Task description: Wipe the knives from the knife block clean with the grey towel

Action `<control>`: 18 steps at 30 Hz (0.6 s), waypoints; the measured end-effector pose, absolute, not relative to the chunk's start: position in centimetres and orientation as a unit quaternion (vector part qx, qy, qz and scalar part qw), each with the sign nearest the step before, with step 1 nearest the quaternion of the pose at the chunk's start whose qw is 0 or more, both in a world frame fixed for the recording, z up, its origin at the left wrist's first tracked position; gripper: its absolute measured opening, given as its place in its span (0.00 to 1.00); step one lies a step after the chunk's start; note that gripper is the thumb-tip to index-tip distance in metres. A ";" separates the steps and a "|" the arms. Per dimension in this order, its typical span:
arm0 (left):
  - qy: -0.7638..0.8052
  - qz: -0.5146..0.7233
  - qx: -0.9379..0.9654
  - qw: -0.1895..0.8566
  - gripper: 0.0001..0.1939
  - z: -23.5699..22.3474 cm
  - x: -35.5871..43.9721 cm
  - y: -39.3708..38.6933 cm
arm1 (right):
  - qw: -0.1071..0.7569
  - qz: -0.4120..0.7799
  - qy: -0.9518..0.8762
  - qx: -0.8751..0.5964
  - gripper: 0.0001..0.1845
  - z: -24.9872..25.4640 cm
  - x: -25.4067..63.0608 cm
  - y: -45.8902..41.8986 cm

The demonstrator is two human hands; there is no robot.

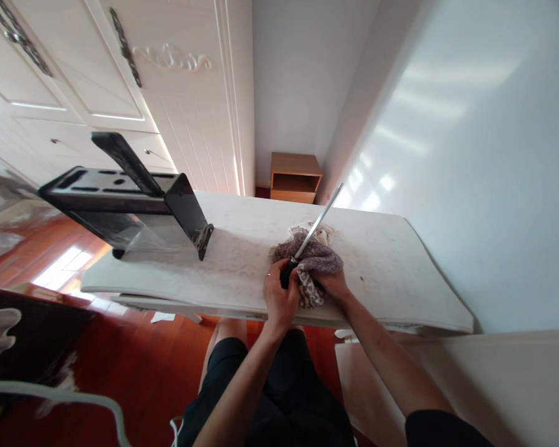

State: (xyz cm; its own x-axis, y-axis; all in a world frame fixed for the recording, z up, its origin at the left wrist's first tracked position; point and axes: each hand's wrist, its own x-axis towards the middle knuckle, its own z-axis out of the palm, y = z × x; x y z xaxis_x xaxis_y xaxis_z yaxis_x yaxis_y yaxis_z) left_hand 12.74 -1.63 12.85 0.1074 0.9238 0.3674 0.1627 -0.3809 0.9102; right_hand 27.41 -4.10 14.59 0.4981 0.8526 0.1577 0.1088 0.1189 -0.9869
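My left hand (279, 293) is closed around the black handle of a sharpening steel (317, 222), whose thin metal rod points up and to the right. My right hand (333, 284) grips a crumpled, patterned grey-brown cloth (323, 257) bunched against the handle; the fingers are partly hidden by the cloth. Both hands are over the near part of a white table (391, 267). On the table's left stands a black knife block (153, 198) with clear sides, with one black-handled knife (125, 161) slotted into its top.
A white wardrobe (190, 118) stands beyond the table on the left. A small wooden cabinet (295, 164) is on the floor at the back. A glossy pale panel (494, 186) borders the right side. At lower left are a dark box (32, 341) and a white hose (74, 397).
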 end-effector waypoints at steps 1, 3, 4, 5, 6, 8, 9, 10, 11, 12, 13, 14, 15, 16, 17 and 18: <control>0.420 0.515 0.660 0.351 0.14 12.9 12.7 -1.7 | 0.631 0.299 -0.394 -0.597 0.18 14.4 27.4 -4.1; 0.416 0.513 0.679 0.321 0.15 12.8 12.7 -1.7 | 0.638 0.309 -0.372 -0.600 0.18 14.1 27.5 -4.2; 0.412 0.516 0.685 0.307 0.15 12.7 12.7 -1.6 | 0.640 0.314 -0.364 -0.600 0.19 13.9 27.6 -4.2; 0.407 0.522 0.690 0.291 0.15 12.6 12.7 -1.6 | 0.640 0.318 -0.357 -0.601 0.20 13.7 27.7 -4.3; 0.402 0.532 0.693 0.274 0.15 12.5 12.7 -1.5 | 0.640 0.323 -0.352 -0.602 0.20 13.6 27.8 -4.3; 0.388 0.557 0.690 0.251 0.14 12.3 12.8 -1.5 | 0.640 0.333 -0.347 -0.599 0.20 13.5 27.9 -4.4; 0.381 0.569 0.685 0.249 0.13 12.2 12.8 -1.5 | 0.641 0.338 -0.347 -0.596 0.20 13.5 28.0 -4.4; 0.375 0.579 0.679 0.252 0.12 12.2 12.8 -1.5 | 0.642 0.343 -0.348 -0.590 0.19 13.5 28.0 -4.4; 0.370 0.587 0.672 0.259 0.12 12.2 12.7 -1.5 | 0.644 0.349 -0.350 -0.584 0.19 13.4 28.0 -4.3; 0.366 0.592 0.666 0.268 0.11 12.2 12.7 -1.5 | 0.645 0.353 -0.352 -0.579 0.19 13.4 28.1 -4.3; 0.363 0.596 0.661 0.275 0.11 12.2 12.7 -1.5 | 0.647 0.356 -0.353 -0.574 0.19 13.4 28.1 -4.3; 0.360 0.600 0.657 0.280 0.11 12.2 12.7 -1.5 | 0.649 0.357 -0.353 -0.572 0.19 13.4 28.1 -4.3; 0.358 0.604 0.654 0.281 0.11 12.2 12.7 -1.5 | 0.651 0.357 -0.350 -0.571 0.19 13.4 28.1 -4.3; 0.355 0.610 0.651 0.279 0.11 12.2 12.7 -1.5 | 0.654 0.356 -0.346 -0.571 0.19 13.4 28.1 -4.3; 0.353 0.616 0.647 0.277 0.10 12.2 12.7 -1.5 | 0.657 0.354 -0.341 -0.572 0.19 13.4 28.1 -4.3; 0.353 0.621 0.643 0.275 0.10 12.2 12.7 -1.4 | 0.658 0.353 -0.336 -0.574 0.19 13.4 28.1 -4.3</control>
